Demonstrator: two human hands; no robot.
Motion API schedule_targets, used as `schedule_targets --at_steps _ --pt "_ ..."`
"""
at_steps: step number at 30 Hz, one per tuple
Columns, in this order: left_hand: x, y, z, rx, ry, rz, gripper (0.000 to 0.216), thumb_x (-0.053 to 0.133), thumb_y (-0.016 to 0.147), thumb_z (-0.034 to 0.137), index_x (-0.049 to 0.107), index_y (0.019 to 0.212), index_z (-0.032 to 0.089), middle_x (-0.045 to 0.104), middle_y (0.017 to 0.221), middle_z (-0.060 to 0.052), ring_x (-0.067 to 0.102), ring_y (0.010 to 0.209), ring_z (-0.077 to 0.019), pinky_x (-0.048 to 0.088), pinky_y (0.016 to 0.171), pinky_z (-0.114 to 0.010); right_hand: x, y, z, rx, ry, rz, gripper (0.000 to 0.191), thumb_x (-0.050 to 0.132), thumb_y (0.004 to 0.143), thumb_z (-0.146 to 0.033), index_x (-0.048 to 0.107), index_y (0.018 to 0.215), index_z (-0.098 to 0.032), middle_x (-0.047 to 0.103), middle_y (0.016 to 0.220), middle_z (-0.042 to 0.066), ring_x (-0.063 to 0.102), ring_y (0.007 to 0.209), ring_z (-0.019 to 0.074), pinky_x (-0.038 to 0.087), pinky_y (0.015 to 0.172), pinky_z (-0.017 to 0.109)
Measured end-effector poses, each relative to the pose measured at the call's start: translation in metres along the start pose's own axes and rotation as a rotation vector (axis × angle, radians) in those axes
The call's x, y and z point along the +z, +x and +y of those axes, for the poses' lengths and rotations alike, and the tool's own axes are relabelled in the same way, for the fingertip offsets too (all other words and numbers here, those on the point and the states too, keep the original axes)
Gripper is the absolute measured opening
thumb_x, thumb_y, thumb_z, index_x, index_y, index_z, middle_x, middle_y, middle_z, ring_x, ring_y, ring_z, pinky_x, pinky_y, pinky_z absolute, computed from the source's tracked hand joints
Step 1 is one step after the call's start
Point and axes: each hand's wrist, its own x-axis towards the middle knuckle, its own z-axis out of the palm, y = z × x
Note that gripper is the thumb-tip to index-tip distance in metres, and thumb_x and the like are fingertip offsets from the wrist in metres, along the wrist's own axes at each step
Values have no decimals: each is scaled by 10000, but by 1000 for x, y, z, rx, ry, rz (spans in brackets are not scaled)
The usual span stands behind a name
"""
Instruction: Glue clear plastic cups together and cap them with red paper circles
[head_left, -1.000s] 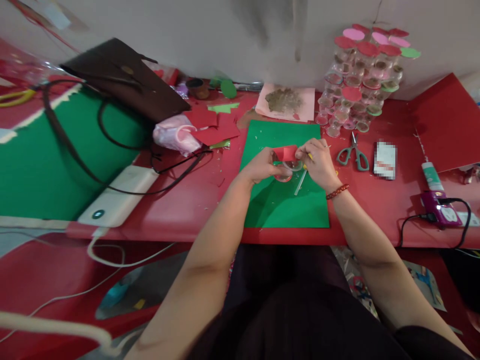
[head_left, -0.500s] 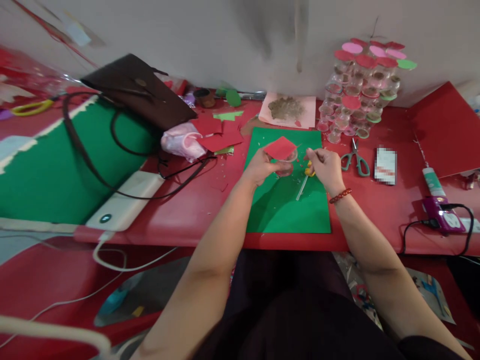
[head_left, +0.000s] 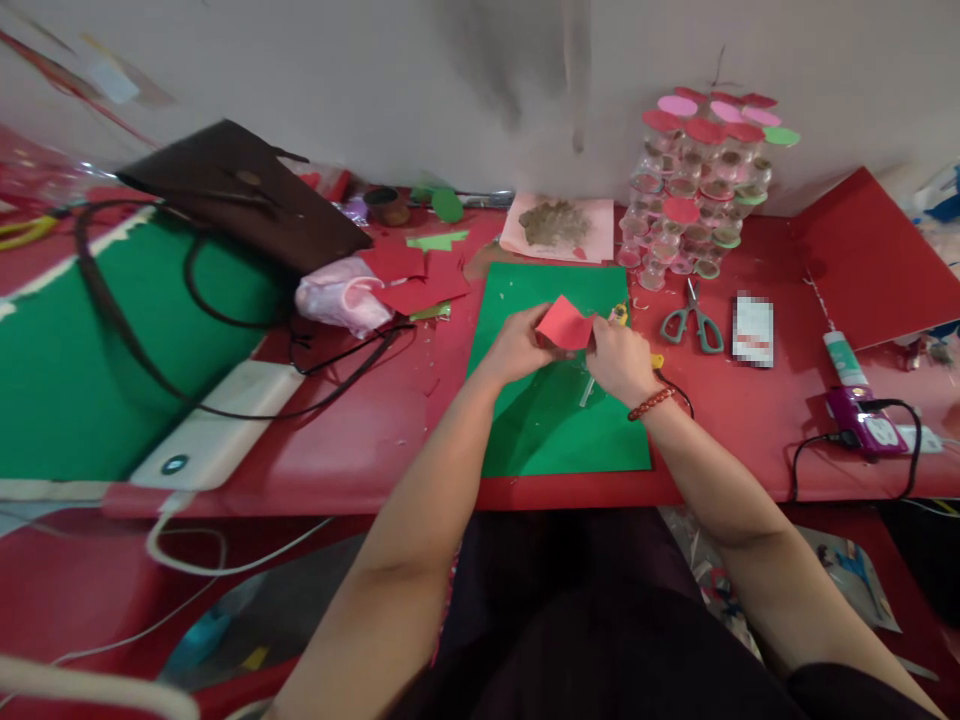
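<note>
Both my hands meet over a green paper sheet (head_left: 555, 440) on the red table (head_left: 360, 420). My left hand (head_left: 517, 347) pinches a small red paper piece (head_left: 564, 324) from the left. My right hand (head_left: 621, 358), with a bead bracelet at the wrist, closes on the same piece from the right. The clear little cup seen before is hidden under the paper and fingers. A yellow bit (head_left: 619, 313) shows just above my right hand.
Scissors (head_left: 691, 320), a small card (head_left: 752, 329), a glue tube (head_left: 840, 355) and a purple corded glue gun (head_left: 862, 428) lie to the right. A stack of clear cups with coloured lids (head_left: 697, 190) stands behind. A brown bag (head_left: 240, 195), red scraps (head_left: 412, 275) and pink cloth (head_left: 337, 290) lie left.
My right hand has moved left from beside the yellow thing onto the red paper piece. The paper now covers the clear cup that my left hand held.
</note>
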Motion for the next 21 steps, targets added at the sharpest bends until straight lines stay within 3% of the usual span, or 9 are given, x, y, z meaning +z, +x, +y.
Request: schedule_targets --at_steps 10,13,16,18,21 --pt "3 -1 -3 -39 2 -28 428 912 586 390 735 899 157 753 822 -53 689 710 -223 550 686 -328 -4 0 0 -39 -74 -40 341 417 1037 -260 656 1259 -162 761 1189 219 746 1071 341 575 815 406" --pt "6 -2 1 13 188 -7 336 889 610 353 733 852 179 761 851 -63 707 819 -268 541 927 -446 -3 0 0 -55 -102 -42 331 456 1011 -226 656 1262 -147 748 1208 235 748 1075 346 579 823 410" --pt "9 -4 8 45 362 23 268 847 644 272 746 878 188 781 962 -76 712 967 -311 355 1165 -574 0 1 0 -74 -119 -50 330 474 995 -209 655 1258 -128 739 1220 250 752 1064 359 581 822 425" --pt "9 -4 10 38 387 16 270 827 658 243 750 909 181 784 1009 -80 710 1004 -324 300 1192 -595 1 1 1 -70 -106 -46 330 478 994 -211 653 1260 -125 740 1220 249 751 1063 362 577 823 427" --pt "7 -4 12 29 361 -10 260 831 668 255 742 900 179 780 980 -77 707 985 -324 322 1178 -574 1 2 4 -48 -28 -27 311 496 990 -223 663 1236 -132 756 1182 231 745 1064 358 566 822 419"
